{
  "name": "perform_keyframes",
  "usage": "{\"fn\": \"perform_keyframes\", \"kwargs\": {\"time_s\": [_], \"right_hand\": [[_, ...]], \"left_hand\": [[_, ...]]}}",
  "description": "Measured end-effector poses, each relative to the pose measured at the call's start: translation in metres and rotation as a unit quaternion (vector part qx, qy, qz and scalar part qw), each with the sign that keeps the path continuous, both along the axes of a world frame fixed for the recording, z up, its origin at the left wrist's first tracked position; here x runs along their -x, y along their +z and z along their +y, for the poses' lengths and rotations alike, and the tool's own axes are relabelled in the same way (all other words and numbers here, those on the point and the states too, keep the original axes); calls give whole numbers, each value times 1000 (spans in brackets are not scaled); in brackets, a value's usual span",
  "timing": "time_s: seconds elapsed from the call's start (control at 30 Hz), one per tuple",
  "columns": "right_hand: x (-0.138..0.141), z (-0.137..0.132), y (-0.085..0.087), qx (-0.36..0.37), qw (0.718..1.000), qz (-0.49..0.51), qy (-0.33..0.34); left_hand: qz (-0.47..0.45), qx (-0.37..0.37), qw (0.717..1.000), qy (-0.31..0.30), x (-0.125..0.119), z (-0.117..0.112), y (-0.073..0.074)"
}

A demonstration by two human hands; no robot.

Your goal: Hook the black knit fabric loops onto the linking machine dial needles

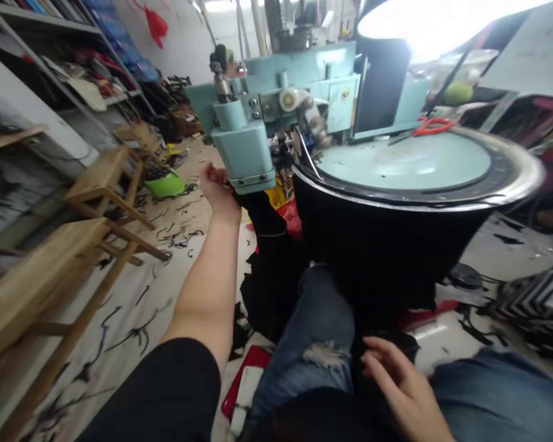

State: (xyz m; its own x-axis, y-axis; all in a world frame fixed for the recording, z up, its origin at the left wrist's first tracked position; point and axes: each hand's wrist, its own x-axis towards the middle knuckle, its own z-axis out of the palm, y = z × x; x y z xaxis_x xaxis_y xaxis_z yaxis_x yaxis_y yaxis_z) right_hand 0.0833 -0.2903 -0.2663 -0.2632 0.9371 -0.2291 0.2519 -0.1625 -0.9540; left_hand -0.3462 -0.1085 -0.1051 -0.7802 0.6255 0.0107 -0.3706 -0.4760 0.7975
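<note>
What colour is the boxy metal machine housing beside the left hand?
The boxy metal housing is pale blue-green, clearest in the head view.

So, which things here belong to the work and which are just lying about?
Seemingly part of the work:
- turquoise machine, left hand beside it
- black cloth hanging from its round rim
- bright lamp above
- red-handled scissors on top, probably

Apparently just about:
- wooden bench
- green tub
- striped cloth
</note>
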Motion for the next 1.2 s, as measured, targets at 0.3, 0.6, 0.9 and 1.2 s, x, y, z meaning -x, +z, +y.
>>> {"fn": "perform_keyframes", "kwargs": {"time_s": [0.3, 0.6, 0.9, 1.2], "right_hand": [[-19, -2, -22, 42, 999, 19, 0], [-56, 94, 38, -159, 971, -65, -168], [-14, 221, 106, -250, 966, 54, -49], [-56, 201, 52, -268, 957, 36, -104]], "left_hand": [[-66, 206, 972, -95, -111, -188, -146], [52, 355, 929, -87, -68, -176, -137], [293, 268, 888, -232, -174, -124, -70], [387, 170, 836, -351, -244, -98, -16]]}}
